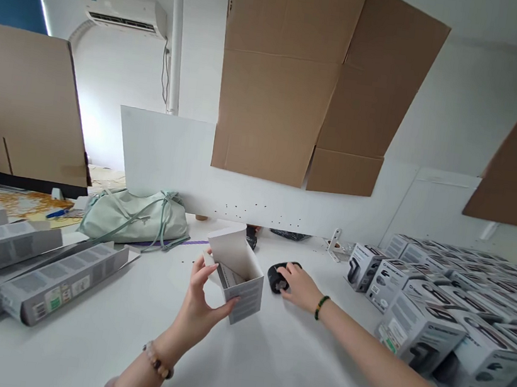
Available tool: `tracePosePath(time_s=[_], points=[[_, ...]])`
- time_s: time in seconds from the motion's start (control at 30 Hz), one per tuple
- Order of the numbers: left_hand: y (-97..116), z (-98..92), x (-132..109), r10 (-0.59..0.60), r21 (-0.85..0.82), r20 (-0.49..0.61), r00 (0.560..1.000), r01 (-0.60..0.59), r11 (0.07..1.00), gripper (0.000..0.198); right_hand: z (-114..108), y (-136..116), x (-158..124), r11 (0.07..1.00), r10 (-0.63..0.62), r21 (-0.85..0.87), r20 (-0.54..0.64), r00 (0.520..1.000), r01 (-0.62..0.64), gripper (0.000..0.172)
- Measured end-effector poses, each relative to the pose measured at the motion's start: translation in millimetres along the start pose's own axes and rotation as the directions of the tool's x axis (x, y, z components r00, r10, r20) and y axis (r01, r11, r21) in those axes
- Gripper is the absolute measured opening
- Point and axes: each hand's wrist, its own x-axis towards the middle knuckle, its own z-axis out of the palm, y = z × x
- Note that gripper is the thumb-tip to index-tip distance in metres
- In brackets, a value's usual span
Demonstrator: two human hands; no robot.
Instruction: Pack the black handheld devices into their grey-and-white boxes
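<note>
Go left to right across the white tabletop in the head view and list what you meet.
Grey printed boxes → pale green bag → left hand → open white box → black object → right hand → white product boxes

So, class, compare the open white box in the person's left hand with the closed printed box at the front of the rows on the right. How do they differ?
The open white box has a raised flap and shows its plain white inside, while the closed printed box is shut. The open white box is held up in the left hand, while the closed printed box sits on the white table among similar boxes. Both are white cartons with grey printing.
</note>
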Motion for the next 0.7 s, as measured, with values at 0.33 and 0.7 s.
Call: tracePosePath(time_s=[0.33, 0.7], points=[[24, 5.7, 3, 0.280, 0.069, 0.174, 0.944, -0.295, 0.953, 0.065, -129, -119, -46, 0.855, -0.252, 0.328, -0.417, 0.873, 0.403, 0.018], [34, 21.8, -6, 0.337, 0.365, 0.163, 0.927, -0.374, 0.853, 0.045, -123, -156, 9, 0.968, -0.190, 0.227, 0.402, 0.896, 0.104, 0.014]])
